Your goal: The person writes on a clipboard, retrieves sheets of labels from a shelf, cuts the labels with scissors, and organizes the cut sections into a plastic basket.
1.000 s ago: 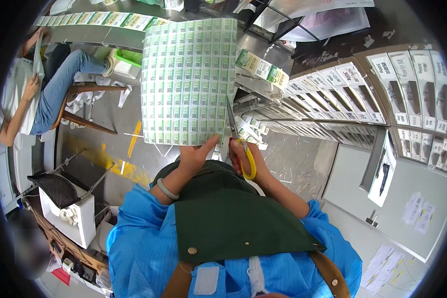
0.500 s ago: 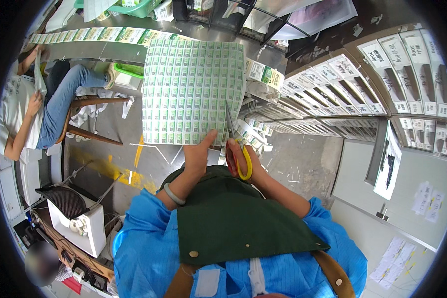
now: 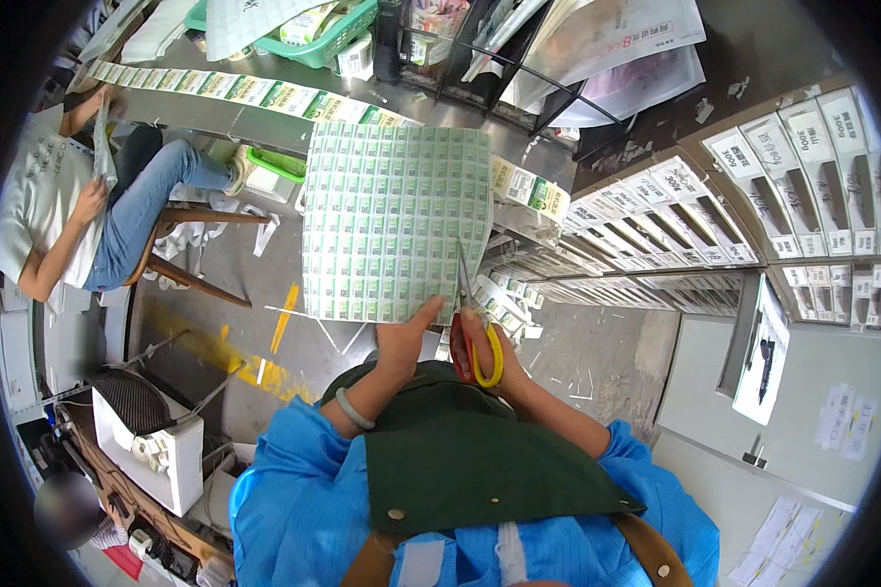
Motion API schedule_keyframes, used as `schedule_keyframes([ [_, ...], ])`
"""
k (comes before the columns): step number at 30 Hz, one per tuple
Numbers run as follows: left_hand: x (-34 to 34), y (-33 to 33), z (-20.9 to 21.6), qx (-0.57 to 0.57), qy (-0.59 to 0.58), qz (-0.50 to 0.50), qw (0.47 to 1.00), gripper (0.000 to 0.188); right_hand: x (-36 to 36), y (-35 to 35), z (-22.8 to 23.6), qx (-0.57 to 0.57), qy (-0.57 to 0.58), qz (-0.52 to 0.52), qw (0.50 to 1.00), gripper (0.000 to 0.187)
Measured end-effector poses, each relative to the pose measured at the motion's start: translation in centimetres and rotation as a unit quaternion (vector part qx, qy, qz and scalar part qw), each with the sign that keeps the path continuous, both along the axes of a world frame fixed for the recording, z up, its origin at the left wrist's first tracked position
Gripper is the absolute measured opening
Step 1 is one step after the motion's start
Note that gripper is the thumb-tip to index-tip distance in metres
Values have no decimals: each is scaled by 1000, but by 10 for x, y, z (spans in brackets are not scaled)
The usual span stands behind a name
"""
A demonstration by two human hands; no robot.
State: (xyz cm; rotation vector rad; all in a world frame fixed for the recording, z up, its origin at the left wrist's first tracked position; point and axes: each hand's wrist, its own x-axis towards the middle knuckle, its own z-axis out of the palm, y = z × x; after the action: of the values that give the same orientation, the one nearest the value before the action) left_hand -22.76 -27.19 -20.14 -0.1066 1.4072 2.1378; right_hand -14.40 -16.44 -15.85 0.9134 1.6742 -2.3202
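Note:
A large sheet of small green-and-white labels (image 3: 396, 220) hangs in front of me. My left hand (image 3: 406, 344) grips its lower edge, thumb on top and the other fingers hidden behind it. My right hand (image 3: 480, 357) is wrapped round the red-and-yellow handles of a pair of scissors (image 3: 497, 364). The blades point away from me and lie along the sheet's right edge, close to my left thumb. Whether the blades are closed on the sheet I cannot tell.
A long strip of larger labels (image 3: 245, 90) runs along the metal bench. Behind it are a green basket (image 3: 347, 34) and a black wire rack (image 3: 480, 54). Labelled slots (image 3: 646, 210) stand on the right. At left, a seated person (image 3: 59, 196) handles a pale strip.
The view has tilted, so the sheet, scissors and both hands appear lower and slightly to the right. My grip on the sheet and scissors looks the same.

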Motion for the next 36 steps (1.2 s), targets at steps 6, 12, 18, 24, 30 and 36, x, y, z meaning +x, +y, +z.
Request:
schedule_keyframes([
  [6, 5, -4, -13, -60, -8, -9, 998, 37, 2, -4, -12, 7, -20, 1, 1000, 51],
  [12, 5, -1, -13, -39, 58, -43, 997, 44, 3, -6, -2, -23, 0, -19, 1000, 48],
  [18, 3, -1, -17, 14, 84, -12, 996, 45, -1, -11, 7, 9, -34, -53, 998, 46],
  [24, 0, -3, -12, 32, 76, -17, 996, 46, 1, -10, 3, -11, -10, -38, 999, 44],
  [30, 0, -2, -9, 33, 34, 4, 999, 44, 2, -12, 7, -24, 8, -22, 999, 44],
  [36, 2, -4, -6, 54, 49, -4, 997, 43, 7, -10, -6, -47, -5, -14, 999, 48],
])
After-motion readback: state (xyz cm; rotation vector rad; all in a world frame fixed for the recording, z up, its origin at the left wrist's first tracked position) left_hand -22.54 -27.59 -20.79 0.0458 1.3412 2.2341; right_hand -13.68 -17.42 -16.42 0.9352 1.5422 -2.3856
